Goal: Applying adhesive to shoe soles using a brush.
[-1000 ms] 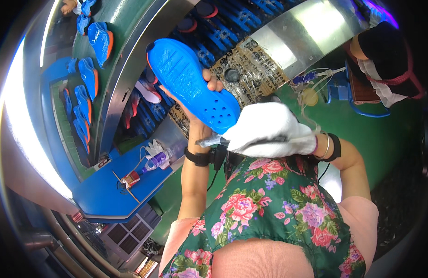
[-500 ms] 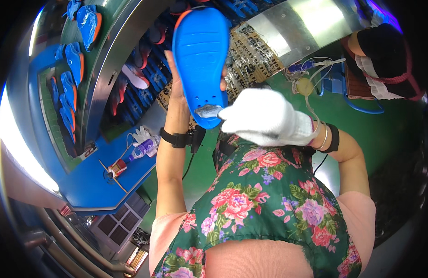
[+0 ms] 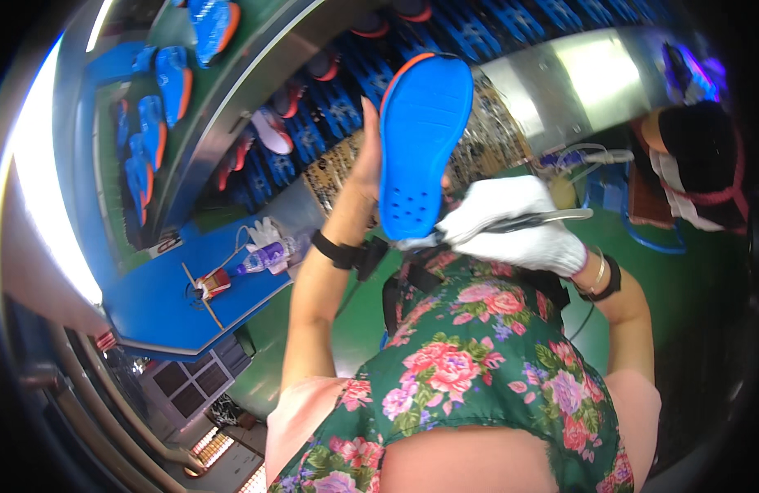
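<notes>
A blue shoe sole [image 3: 425, 140] with an orange rim along one side stands heel down in front of me. My left hand [image 3: 366, 160] is wrapped round it from behind, thumb up along its left edge. Small holes show near its heel. In a white glove, my right hand [image 3: 511, 222] is closed on a brush [image 3: 564, 216], its pale handle sticking out to the right. The brush's light tip, partly blurred, is at the bottom edge of the heel.
More blue soles [image 3: 174, 86] lie on the green belt at upper left. On the blue shelf [image 3: 162, 316] are a purple-labelled bottle [image 3: 264, 257] and a small red container [image 3: 215, 283]. Beyond the sole runs a metal-edged bench [image 3: 577, 74]. Another person [image 3: 696, 148] is at far right.
The sole has moved right and slightly down in view. My gloved hand has turned so the brush handle shows, and its tip has gone from the heel's face to its bottom edge.
</notes>
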{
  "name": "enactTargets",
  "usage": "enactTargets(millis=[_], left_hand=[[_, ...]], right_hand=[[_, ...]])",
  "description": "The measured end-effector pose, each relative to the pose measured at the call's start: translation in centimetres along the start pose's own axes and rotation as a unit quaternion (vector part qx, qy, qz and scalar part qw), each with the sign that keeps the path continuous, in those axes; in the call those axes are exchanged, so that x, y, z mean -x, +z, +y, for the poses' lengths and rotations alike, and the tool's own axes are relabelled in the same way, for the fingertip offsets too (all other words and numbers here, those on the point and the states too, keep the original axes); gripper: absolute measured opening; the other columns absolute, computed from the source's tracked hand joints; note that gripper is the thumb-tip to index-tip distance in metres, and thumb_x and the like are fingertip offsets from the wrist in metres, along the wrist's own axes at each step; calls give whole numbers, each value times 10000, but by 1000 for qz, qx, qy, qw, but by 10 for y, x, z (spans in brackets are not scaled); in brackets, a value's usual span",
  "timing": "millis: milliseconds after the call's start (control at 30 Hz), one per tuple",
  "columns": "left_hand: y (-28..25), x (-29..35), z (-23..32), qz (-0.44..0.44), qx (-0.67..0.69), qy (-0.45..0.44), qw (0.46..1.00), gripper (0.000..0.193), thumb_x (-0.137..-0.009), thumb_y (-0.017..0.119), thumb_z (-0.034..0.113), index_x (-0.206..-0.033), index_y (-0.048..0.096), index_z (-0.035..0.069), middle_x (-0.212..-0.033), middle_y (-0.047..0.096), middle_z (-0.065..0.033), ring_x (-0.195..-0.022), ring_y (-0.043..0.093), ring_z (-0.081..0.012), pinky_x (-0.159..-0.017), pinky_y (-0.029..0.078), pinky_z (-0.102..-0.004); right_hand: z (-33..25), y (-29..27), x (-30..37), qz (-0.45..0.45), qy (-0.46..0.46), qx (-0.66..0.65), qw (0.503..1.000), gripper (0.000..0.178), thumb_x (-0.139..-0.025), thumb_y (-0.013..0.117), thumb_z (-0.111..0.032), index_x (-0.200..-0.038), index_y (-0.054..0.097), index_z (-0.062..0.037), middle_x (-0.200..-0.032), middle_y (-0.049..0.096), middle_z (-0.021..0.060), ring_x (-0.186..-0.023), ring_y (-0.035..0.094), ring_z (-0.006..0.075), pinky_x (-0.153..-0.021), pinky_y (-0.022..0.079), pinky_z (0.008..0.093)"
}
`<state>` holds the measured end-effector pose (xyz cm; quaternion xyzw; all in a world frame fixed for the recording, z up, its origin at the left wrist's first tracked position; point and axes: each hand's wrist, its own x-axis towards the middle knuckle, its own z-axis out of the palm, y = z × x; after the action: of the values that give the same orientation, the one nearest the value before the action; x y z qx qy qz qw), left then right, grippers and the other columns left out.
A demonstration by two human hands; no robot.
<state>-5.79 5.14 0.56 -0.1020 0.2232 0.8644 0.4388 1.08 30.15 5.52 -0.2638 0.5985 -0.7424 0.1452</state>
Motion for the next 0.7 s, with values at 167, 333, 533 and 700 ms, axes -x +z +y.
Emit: enactTargets(millis=[167,333,533,700], left_hand=[[-29,4,-46,-14,132,108,985,754,-1049,338,620,-1501,440,26,-1386,602,-189,-1184,647,-345,-1043,534,-508],[25,6,-58,88,-77,191,975,566,-1107,385,434,-1487,451,20,-1461,557,-179,-1314,576,-320,-1121,479,-504],[-8,22,-77,113,-291,68,948,540,-1090,426,429,-1462,468,40,-1374,592,-198,-1154,647,-419,-898,616,-515],[14,18,-70,-63,239,156,956,800,-990,457,652,-1579,343,122,-1493,460,-305,-1248,561,-533,-985,521,-688]], right_hand=[[-15,-13,-8,202,7,129,971,189,-821,792,0,-1009,787,7,-999,776,117,-896,734,173,-809,574,299],[-18,-21,-14,160,-28,212,964,210,-799,791,8,-1006,795,-33,-976,772,131,-886,742,218,-805,577,325],[-12,-21,-6,140,-59,253,955,176,-793,789,17,-961,783,-35,-930,767,129,-845,736,234,-786,580,340],[-8,-10,-2,174,-107,249,947,169,-782,817,-5,-944,779,-34,-921,770,107,-794,719,239,-714,568,333]])
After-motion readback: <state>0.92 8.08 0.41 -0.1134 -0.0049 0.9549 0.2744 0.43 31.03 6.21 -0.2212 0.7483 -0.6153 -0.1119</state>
